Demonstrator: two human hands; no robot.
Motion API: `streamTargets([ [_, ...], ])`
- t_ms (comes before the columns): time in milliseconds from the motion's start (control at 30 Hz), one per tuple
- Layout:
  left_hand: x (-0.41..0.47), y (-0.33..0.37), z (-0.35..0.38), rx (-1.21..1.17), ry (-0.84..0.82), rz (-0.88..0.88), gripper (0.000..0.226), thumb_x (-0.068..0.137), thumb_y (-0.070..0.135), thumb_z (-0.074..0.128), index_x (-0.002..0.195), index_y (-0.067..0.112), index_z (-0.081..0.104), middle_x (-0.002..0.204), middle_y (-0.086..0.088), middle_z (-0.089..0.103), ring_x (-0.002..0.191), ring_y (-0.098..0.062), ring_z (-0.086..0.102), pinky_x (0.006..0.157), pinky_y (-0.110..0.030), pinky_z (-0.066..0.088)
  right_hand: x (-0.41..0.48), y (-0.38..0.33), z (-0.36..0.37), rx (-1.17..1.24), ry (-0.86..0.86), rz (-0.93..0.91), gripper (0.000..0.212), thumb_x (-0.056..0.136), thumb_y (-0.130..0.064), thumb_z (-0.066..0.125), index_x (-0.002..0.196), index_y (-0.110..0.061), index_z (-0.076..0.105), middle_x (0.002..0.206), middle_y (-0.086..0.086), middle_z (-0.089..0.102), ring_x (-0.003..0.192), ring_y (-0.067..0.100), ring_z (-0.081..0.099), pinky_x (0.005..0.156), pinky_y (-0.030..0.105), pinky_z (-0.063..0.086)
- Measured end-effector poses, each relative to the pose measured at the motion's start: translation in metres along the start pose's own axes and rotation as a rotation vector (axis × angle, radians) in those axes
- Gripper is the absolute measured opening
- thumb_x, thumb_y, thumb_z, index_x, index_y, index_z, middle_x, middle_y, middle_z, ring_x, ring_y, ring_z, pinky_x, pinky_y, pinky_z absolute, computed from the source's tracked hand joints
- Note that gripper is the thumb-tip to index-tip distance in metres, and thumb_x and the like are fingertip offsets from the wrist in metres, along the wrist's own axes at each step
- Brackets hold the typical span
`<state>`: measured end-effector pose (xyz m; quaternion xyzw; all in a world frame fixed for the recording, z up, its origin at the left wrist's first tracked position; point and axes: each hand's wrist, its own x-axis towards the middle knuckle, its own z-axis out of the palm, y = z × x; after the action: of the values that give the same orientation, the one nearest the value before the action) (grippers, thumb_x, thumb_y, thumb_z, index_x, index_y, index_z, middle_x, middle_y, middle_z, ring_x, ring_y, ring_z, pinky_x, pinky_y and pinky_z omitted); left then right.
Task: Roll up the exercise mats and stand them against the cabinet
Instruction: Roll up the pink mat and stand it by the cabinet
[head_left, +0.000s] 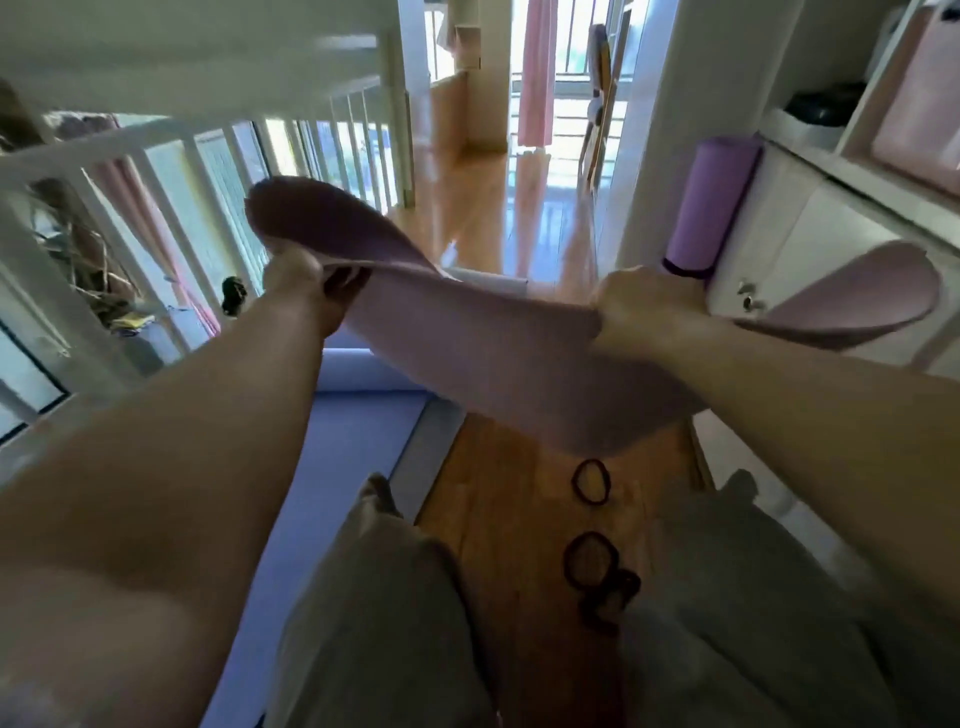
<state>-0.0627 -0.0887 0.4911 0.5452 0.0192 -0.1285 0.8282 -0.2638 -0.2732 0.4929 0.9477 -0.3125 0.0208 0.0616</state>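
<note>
Near the white cabinet (810, 244), left hand (298, 280) and right hand (623, 306) clench an edge of the floppy, seemingly light pink foam mat (467, 338).

At our feet, the wooden floor (498, 509) carries a blue mat (358, 441), partly rolled at its far end, with dark elastic loops (575, 483) lying alongside.

Blue mat (358, 447) half behind left forearm (208, 415); shelf items (821, 104) an indistinct blur.
</note>
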Motion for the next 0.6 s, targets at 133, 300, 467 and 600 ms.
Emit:
streamTargets([
  [133,-0.002,-0.032,-0.043,-0.056,0.147,-0.136,0.033,0.102,0.011,0.04,0.134,0.009,0.047,0.088,-0.015,0.059,0.068,-0.027,0.061,0.054,-0.04,0.058,-0.006,0.01,0.025,0.127,-0.107,0.086,0.01,0.074,-0.024,0.061,0.079,-0.016,0.065,0.085,0.008,0.061,0.081,0.028,0.062,0.078,0.039,0.055],
  [300,0.014,-0.033,-0.068,0.074,0.201,-0.134,0.037,0.103,0.029,0.038,0.136,0.013,0.041,0.097,-0.01,0.058,0.076,-0.021,0.06,0.06,-0.038,0.058,-0.01,-0.001,0.033,0.135,0.019,0.001,0.011,0.089,-0.024,0.051,0.092,-0.016,0.058,0.095,0.007,0.058,0.092,0.029,0.059,0.084,0.043,0.05],
  [467,0.047,-0.021,-0.083,1.142,0.358,0.193,0.08,0.09,0.03,0.051,0.153,0.02,0.003,0.152,-0.017,0.026,0.136,-0.039,0.031,0.106,-0.057,0.034,-0.011,-0.011,0.035,0.141,0.153,-0.141,0.018,0.096,-0.029,0.051,0.104,-0.017,0.063,0.104,0.008,0.062,0.097,0.03,0.06,0.086,0.047,0.051],
  [600,-0.026,-0.022,-0.034,1.364,-0.506,0.746,0.046,0.099,0.041,0.043,0.136,0.016,0.05,0.133,-0.011,0.054,0.121,-0.028,0.051,0.098,-0.038,0.041,-0.01,-0.028,0.033,0.158,0.241,-0.295,0.023,0.094,-0.036,0.056,0.106,-0.019,0.066,0.108,0.003,0.064,0.102,0.027,0.059,0.09,0.043,0.047],
])
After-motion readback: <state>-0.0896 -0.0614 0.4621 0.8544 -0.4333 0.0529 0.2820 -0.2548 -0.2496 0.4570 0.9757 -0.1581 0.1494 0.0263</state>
